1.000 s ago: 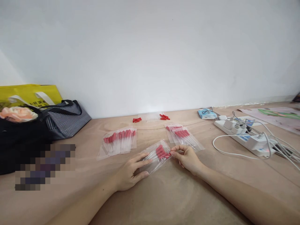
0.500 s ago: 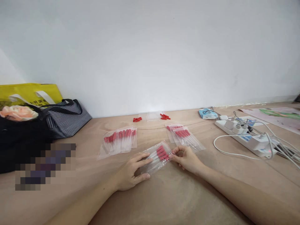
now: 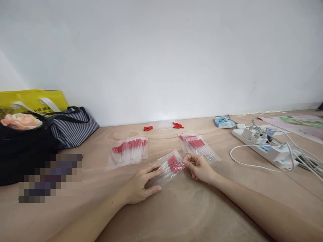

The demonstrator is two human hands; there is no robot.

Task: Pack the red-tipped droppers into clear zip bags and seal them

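Observation:
A clear plastic bag (image 3: 168, 169) holding several red-tipped sticks lies tilted in front of me. My left hand (image 3: 145, 183) rests on its left part, fingers spread. At the bag's upper right edge, the thumb and forefinger of my right hand (image 3: 199, 167) pinch the plastic. Behind to the left, overlapping bags of red-tipped sticks (image 3: 130, 151) are fanned out. More such bags (image 3: 199, 147) lie behind to the right. Farther back are two small heaps of red pieces, one left (image 3: 148, 128) and one right (image 3: 178, 125), with clear sticks (image 3: 164, 126) between them.
At the right are a white power strip (image 3: 262, 148) with plugs and looping cables, a blue packet (image 3: 224, 122) and printed sheets (image 3: 302, 126). A striped bag (image 3: 72, 127), a yellow bag (image 3: 54, 97) and a black bag (image 3: 22, 154) stand at the left. A wall rises behind.
My right hand has moved slightly up along the bag's edge, and the bag's right end has shifted and creased. My left hand is nearly unchanged.

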